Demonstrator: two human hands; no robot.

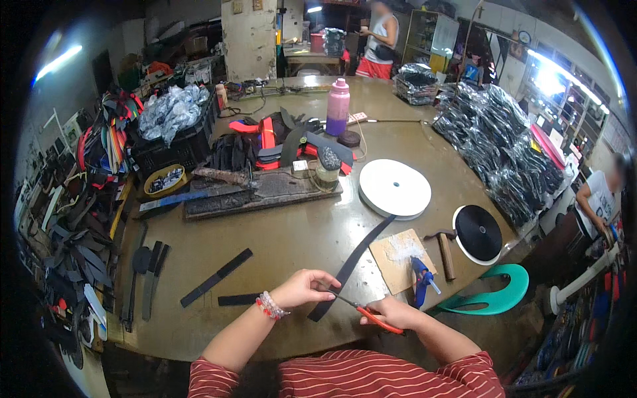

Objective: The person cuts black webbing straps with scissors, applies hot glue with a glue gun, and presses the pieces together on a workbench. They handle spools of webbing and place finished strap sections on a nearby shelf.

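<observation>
l hand [302,286] grip pinches black strap [352,265] over bench [292,239]. r hand [391,312] grip closed on red-handled scissors [371,317], blades at strap.

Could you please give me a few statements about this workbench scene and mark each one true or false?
1. The right hand holds orange-handled scissors. True.
2. The left hand rests on the white roll of tape. False: it pinches the long black strap near its lower end.
3. A hammer lies between the wooden board and the black roll. True.
4. The pink and purple bottle lies on its side. False: it stands upright on the table.
5. The blue glue gun is in the left hand. False: it lies by the board, unheld.
</observation>
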